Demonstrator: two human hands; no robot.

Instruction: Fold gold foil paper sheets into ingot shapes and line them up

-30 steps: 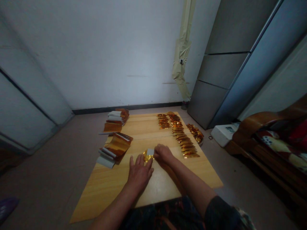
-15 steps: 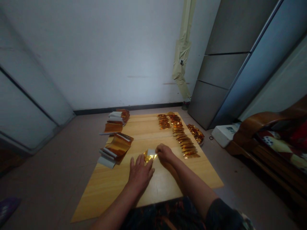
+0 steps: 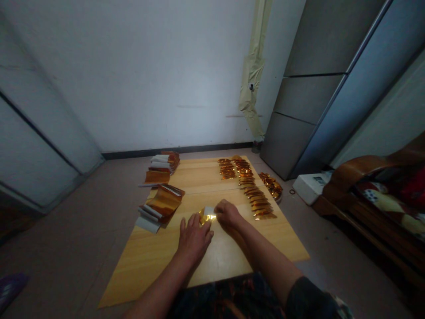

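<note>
Pinching the gold paper (image 3: 210,217) by its edge, right hand (image 3: 227,213) could tear it by overpulling against the spread left hand (image 3: 193,235).

Counter (image 3: 199,175), centre of frame: open lane between paper stacks (image 3: 165,203) (left) and folded papers (image 3: 257,199) (right), obstructed lower centre by hands (image 3: 193,237) and gold paper (image 3: 207,217).

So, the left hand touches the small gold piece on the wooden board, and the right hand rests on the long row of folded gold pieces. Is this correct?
Not quite. The head view shows the right hand at the right edge of the small gold piece, apart from the long row of folded gold pieces. The left hand does touch the small piece.
</note>
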